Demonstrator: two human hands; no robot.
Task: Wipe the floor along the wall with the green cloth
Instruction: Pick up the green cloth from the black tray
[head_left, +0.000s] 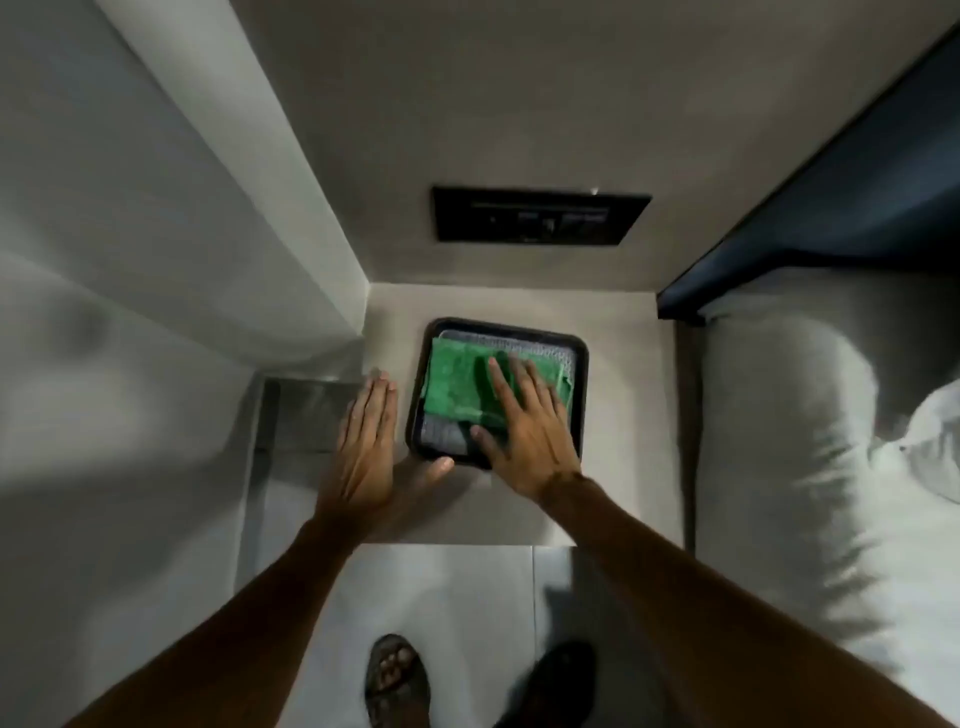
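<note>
None of the wiping had been done, as far as this view showed. The green cloth (460, 382) was not on the floor at all: it lay folded in a dark tray (581, 395) on the low counter (618, 415) set into the corner, with what looked like a pale cloth (540, 347) folded under it.

The right hand (524, 436) lay flat on top of the green cloth, its fingers (506, 387) spread and extended, not curled round anything; the thumb reached toward the near rim of the tray. I judged this a reach for the cloth, with no hold taken. The left hand (366, 447) hovered flat and spread just left of the tray, gripping nothing; whether its thumb touched the tray's near corner was unclear.

Beyond the fingertips rose the wall (519, 104) with a dark switch panel (540, 218) on it. To the right of the right hand was a bed (805, 415). Below the wrists, nearer the person, lay the tiled floor (441, 597) and two sandalled feet (397, 680).

Everything was therefore left: gathering up the cloth, lifting it clear of the tray, getting down to the floor, and working along the foot of the wall. Dust or marks on the floor could not be made out.
</note>
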